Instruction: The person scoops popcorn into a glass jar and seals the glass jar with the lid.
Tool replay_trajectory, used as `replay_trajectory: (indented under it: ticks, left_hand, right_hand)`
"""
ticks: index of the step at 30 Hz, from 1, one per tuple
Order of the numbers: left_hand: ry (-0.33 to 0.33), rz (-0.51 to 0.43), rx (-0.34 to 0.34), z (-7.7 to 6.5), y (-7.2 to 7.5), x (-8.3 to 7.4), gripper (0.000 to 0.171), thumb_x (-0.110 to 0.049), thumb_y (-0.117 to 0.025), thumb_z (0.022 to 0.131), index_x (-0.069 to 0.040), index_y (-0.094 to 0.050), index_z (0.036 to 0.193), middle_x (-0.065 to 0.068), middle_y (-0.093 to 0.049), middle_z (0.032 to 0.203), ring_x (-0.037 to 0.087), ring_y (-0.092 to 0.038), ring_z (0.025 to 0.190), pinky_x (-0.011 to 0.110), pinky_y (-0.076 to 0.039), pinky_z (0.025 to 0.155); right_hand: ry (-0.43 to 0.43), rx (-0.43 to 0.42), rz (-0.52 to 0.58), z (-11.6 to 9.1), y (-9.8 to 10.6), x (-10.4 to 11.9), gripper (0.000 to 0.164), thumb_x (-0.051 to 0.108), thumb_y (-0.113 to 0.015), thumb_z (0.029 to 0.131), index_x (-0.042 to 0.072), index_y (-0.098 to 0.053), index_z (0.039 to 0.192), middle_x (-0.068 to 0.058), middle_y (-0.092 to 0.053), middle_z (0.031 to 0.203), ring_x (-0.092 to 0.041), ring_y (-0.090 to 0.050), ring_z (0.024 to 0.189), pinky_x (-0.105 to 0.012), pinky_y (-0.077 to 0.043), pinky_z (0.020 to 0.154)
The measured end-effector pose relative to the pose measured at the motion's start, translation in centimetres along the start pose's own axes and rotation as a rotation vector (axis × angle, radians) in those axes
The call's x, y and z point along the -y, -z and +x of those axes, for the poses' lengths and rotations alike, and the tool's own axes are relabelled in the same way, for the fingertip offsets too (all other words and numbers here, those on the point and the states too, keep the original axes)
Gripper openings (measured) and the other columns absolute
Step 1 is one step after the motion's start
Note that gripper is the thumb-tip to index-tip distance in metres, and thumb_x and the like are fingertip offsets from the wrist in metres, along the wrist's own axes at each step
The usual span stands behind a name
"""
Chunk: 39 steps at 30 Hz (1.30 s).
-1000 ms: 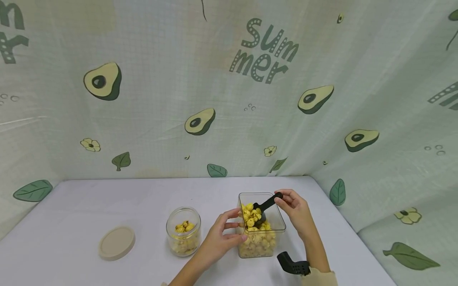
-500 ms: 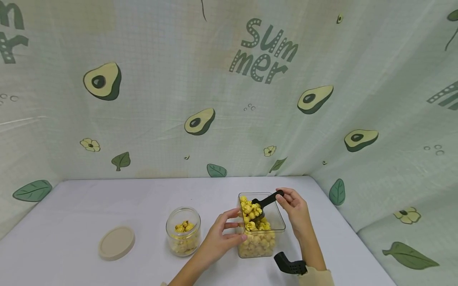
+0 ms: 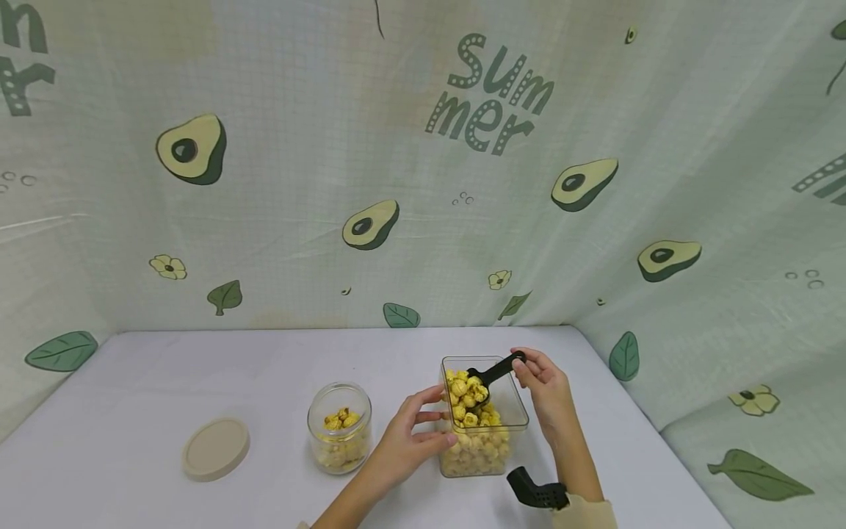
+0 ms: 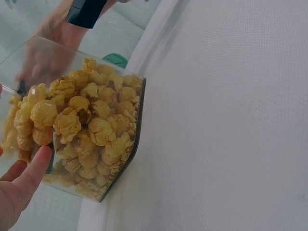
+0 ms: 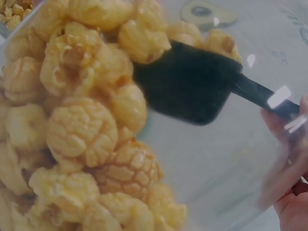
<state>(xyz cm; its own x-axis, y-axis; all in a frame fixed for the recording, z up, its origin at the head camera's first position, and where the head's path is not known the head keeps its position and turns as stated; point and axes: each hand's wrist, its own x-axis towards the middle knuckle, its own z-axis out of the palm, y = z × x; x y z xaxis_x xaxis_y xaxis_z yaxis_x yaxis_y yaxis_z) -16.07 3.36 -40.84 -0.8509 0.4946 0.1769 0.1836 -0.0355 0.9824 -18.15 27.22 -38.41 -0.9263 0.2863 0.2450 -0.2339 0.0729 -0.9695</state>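
My right hand (image 3: 546, 382) grips the handle of a black scoop (image 3: 500, 369). The scoop's bowl is inside a clear square container (image 3: 518, 425), among yellow popcorn (image 3: 476, 444). Seen from the right wrist, the dark scoop bowl (image 5: 187, 82) lies tilted against the popcorn, partly covered by it. At the container's left side my left hand (image 3: 411, 439) holds it, thumb at the near corner and fingers along the wall. The left wrist view shows a fingertip (image 4: 42, 159) against the clear wall, with popcorn (image 4: 91, 130) heaped behind it.
Left of the container stands an open glass jar (image 3: 338, 433), partly filled with popcorn. A round beige lid (image 3: 216, 450) lies farther left on the white table (image 3: 119, 411). A black wrist mount (image 3: 537, 491) sits by the right forearm. A printed curtain (image 3: 284, 162) hangs behind.
The right hand and scoop have shifted slightly up, and the scoop's bowl has moved among the popcorn, with pieces now heaped over it. The left hand and container have stayed put.
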Motion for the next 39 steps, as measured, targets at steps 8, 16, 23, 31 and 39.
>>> replay_trajectory:
  ticks: [8, 16, 23, 31, 39]
  left_hand:
    - [-0.004, -0.012, 0.002, 0.0, 0.0, 0.1, 0.063, -0.019, -0.069, 0.084, -0.014, -0.039, 0.14, 0.015, -0.035, 0.14, 0.033, -0.046, 0.12, 0.027, -0.051, 0.09]
    - [0.005, -0.016, 0.006, 0.0, 0.0, 0.0, 0.063, -0.021, -0.069, 0.084, -0.015, -0.039, 0.14, 0.016, -0.035, 0.14, 0.032, -0.046, 0.119, 0.026, -0.051, 0.089]
    - [-0.003, -0.024, 0.006, -0.1, 0.0, 0.0, 0.063, -0.02, -0.069, 0.084, -0.015, -0.039, 0.14, 0.016, -0.035, 0.14, 0.033, -0.046, 0.119, 0.024, -0.052, 0.088]
    - [0.002, -0.011, -0.004, 0.0, 0.0, 0.0, 0.064, -0.02, -0.07, 0.083, -0.016, -0.039, 0.139, 0.015, -0.036, 0.139, 0.031, -0.047, 0.118, 0.024, -0.052, 0.088]
    - [-0.001, -0.001, -0.008, 0.0, 0.0, 0.1, 0.064, -0.02, -0.07, 0.083, -0.016, -0.039, 0.139, 0.014, -0.035, 0.141, 0.033, -0.046, 0.119, 0.025, -0.052, 0.088]
  right_hand:
    - [-0.026, 0.011, 0.126, 0.0, 0.5, -0.1, 0.013, 0.006, -0.056, 0.092, 0.017, -0.062, 0.098, 0.012, -0.059, 0.068, -0.005, -0.047, 0.063, -0.02, -0.04, 0.067]
    - [-0.056, 0.023, 0.226, -0.3, 0.7, 0.5, 0.014, 0.007, -0.056, 0.092, 0.018, -0.065, 0.095, 0.01, -0.061, 0.071, -0.005, -0.049, 0.067, -0.017, -0.042, 0.063]
    - [-0.11, 0.003, 0.248, -0.2, 0.9, 0.5, 0.009, 0.011, -0.058, 0.092, 0.015, -0.064, 0.097, 0.009, -0.061, 0.07, -0.006, -0.051, 0.069, -0.017, -0.045, 0.064]
    - [-0.12, 0.002, 0.296, 0.0, 1.0, 0.0, 0.014, 0.011, -0.057, 0.092, 0.02, -0.068, 0.091, 0.007, -0.06, 0.07, -0.005, -0.053, 0.067, -0.016, -0.046, 0.062]
    - [-0.128, -0.002, 0.346, -0.1, 1.2, 0.1, 0.013, 0.012, -0.057, 0.092, 0.017, -0.068, 0.091, 0.006, -0.06, 0.069, -0.005, -0.053, 0.065, -0.016, -0.046, 0.062]
